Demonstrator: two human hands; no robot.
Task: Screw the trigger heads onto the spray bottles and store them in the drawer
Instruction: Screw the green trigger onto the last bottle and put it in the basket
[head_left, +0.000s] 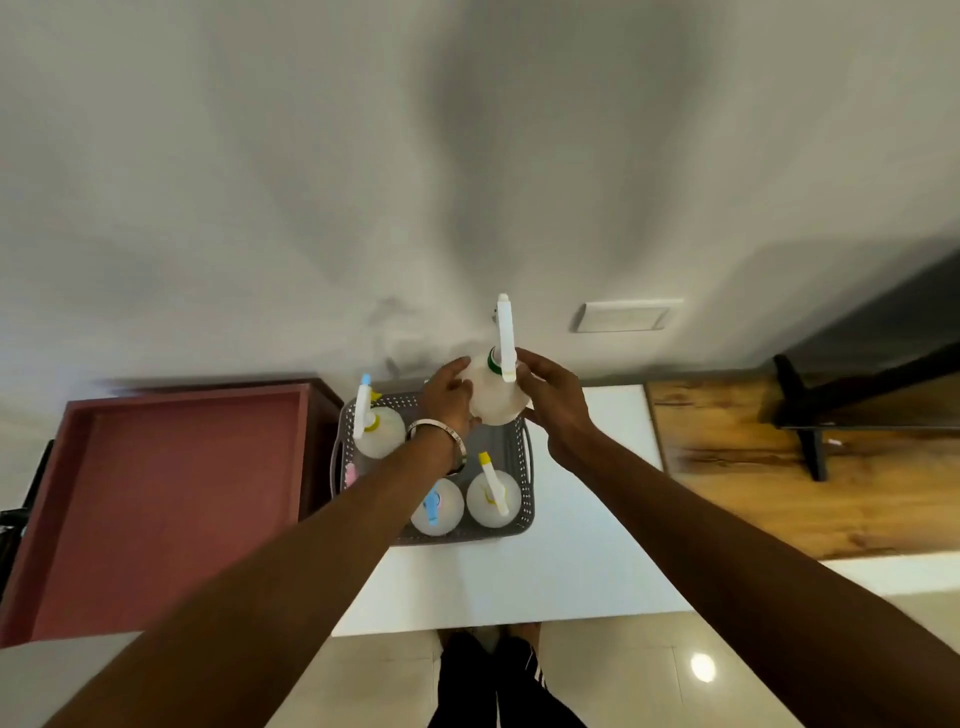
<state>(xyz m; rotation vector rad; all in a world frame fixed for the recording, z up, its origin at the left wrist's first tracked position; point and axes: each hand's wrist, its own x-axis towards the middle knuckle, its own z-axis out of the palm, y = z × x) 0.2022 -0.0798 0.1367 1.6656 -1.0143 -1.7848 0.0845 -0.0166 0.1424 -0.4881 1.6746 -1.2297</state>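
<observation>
Both hands hold a translucent white spray bottle (493, 397) above the far end of a grey perforated basket (525, 457). A white trigger head (505, 338) with a green collar sits on its neck. My left hand (447, 397) grips the bottle's left side; my right hand (553, 400) grips its right side near the collar. In the basket stand three more bottles with heads on: a yellow-collared one at the far left (376, 428), a blue-triggered one (439, 506) and a yellow-tipped one (493, 499) at the near end.
The basket rests on a white table (571, 561). An open reddish-brown drawer (171, 493) lies to the left. A wooden surface (831, 493) with a black stand (810, 441) is at the right. A wall rises behind; tiled floor and my legs below.
</observation>
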